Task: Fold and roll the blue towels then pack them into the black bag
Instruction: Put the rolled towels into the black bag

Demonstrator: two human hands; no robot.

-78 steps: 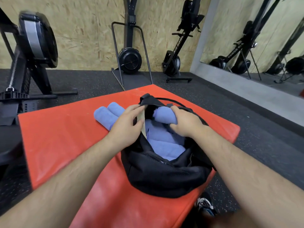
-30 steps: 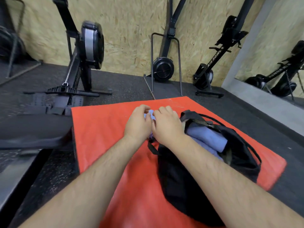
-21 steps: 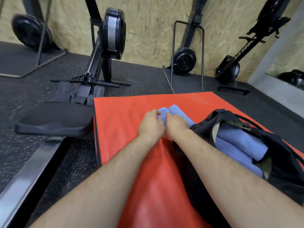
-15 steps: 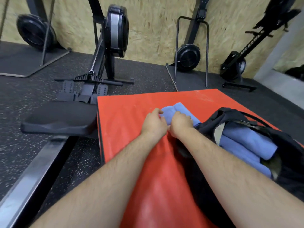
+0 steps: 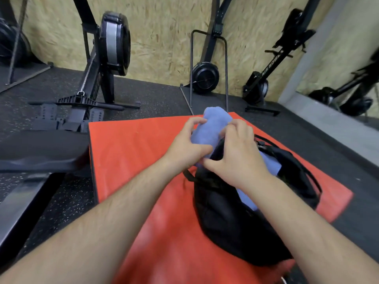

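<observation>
Head cam: I'm gripping the rolled blue towel (image 5: pixel 213 126) w/ left hand (image 5: pixel 188 148) & right hand (image 5: pixel 235 158), fingers (image 5: pixel 196 120) curling round it so it isn't unrolling, holding it over the black bag (image 5: pixel 235 222) just below my fingertips.

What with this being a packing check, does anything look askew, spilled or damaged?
Nothing stands out. The left hand and right hand grip a neatly rolled towel over the open bag, which lies on the mat with more towels inside.
</observation>
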